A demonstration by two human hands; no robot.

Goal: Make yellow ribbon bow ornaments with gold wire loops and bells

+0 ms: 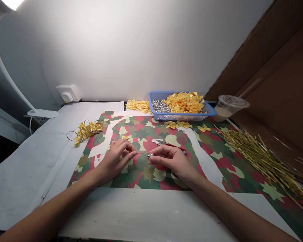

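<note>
Right hand (172,159): I see the thumb and fingers pinched on small silver balls (150,156), which are above the patterned sheet (141,171).
Left hand (118,157): its thumb and forefinger tips are close to each other; I cannot tell if they hold something.
Both hands: apart from each other, with a gap between.
Scissors (162,143): lying just behind the right hand.
Blue basket (184,114): farther back, with yellow bows (185,103) and silver pieces (161,106) inside.
</note>
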